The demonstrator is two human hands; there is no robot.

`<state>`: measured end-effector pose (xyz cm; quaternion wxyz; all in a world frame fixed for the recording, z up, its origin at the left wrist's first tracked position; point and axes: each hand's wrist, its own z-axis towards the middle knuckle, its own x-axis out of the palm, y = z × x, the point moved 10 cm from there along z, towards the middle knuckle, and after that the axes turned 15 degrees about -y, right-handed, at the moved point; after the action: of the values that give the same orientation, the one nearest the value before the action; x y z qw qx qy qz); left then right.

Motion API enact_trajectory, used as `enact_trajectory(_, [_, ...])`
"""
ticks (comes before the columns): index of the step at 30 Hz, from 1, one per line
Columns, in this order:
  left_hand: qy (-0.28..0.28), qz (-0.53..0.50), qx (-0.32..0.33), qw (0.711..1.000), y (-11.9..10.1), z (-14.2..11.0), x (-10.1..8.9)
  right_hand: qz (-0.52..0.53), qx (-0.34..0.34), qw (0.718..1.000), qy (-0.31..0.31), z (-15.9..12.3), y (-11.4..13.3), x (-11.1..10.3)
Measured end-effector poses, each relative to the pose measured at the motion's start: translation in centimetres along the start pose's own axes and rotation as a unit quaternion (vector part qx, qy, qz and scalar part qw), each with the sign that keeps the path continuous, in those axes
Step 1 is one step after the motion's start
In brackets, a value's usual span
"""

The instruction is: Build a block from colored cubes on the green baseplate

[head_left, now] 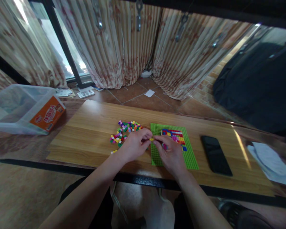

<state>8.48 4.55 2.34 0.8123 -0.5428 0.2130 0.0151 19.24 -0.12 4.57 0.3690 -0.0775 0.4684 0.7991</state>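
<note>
Between the fingertips of both hands is a small yellow toy brick [151, 139], held just over the left edge of a green baseplate [190, 159]. My left hand [136, 143] pinches it from the left, and my right hand [169, 152] grips it from the right. Rows of coloured bricks [181, 136], in red, blue, white, yellow and pink, are set on the baseplate, partly covered by my right hand. Beyond my left hand lies a scattered pile of small loose bricks [131, 126] in many colours.
A black phone [216, 156] lies right of the baseplate on the wooden board [95, 121]. White papers [271, 162] lie at the far right. At the far left stands a clear plastic bin [21, 108] with an orange label. Striped curtains [124, 47] hang behind.
</note>
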Motion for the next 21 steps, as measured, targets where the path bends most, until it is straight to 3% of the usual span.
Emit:
enact_trajectory(7, [0.006,-0.001,0.028,1.000,-0.8,-0.3,1.2,0.000,-0.013,0.999,0.033,0.3,-0.6,-1.1])
enact_trajectory(13, [0.005,0.072,0.050,0.996,-0.8,-0.1,0.9,-0.030,0.050,0.997,-0.049,2.0,-4.5,-6.6])
enact_trajectory(15, [0.012,0.092,0.054,0.994,-0.7,-0.1,0.9,-0.038,0.074,0.996,-0.044,2.0,-6.2,-7.6])
enact_trajectory(21, [0.033,0.122,0.062,0.990,-0.5,-0.1,1.4,-0.046,0.097,0.994,0.003,1.0,-8.4,-7.4])
